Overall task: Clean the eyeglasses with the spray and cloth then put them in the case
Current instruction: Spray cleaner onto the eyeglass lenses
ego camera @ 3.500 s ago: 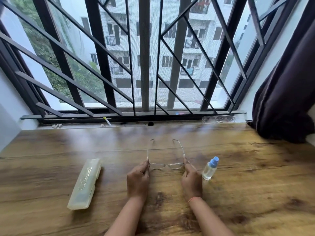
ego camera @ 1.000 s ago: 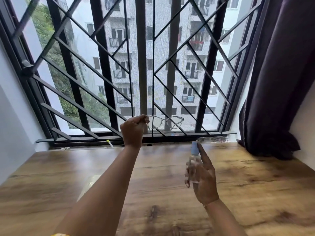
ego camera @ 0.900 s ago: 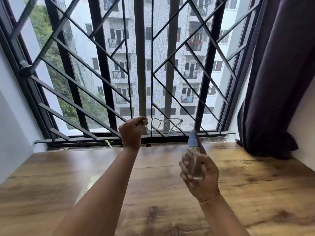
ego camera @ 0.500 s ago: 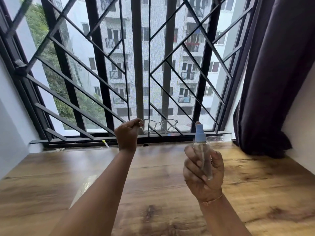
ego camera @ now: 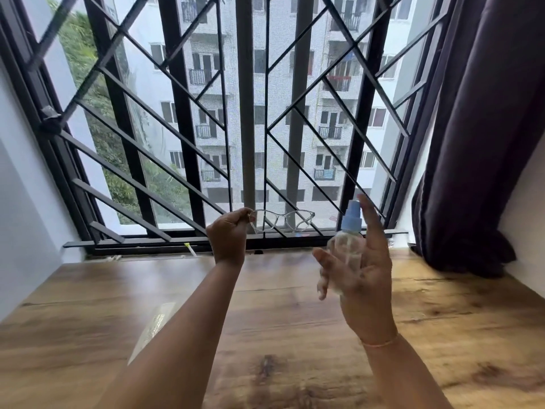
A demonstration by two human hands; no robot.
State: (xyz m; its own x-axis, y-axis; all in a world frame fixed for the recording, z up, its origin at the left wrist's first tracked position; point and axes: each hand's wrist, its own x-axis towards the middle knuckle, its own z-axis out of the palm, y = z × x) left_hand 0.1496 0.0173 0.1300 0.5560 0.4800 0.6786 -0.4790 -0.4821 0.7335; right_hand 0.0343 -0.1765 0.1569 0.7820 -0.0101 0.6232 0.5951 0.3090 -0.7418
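Note:
My left hand (ego camera: 228,236) is raised in front of the window and pinches the left end of the clear-framed eyeglasses (ego camera: 281,221), whose lenses face me. My right hand (ego camera: 358,270) holds a small clear spray bottle (ego camera: 346,246) with a light blue nozzle, just right of the glasses. Its fingers are loosened around the bottle and the index finger stands up beside the nozzle. The translucent glasses case (ego camera: 154,324) lies on the wooden table (ego camera: 295,305), partly hidden behind my left forearm. No cloth is in view.
A black window grille (ego camera: 244,119) runs along the far edge of the table. A dark curtain (ego camera: 483,137) hangs at the right. White walls close in the left and right sides.
Both hands lifted from the table, the left with the glasses and the right with the spray bottle. In the last half second my right fingers loosened on the bottle and the index finger rose.

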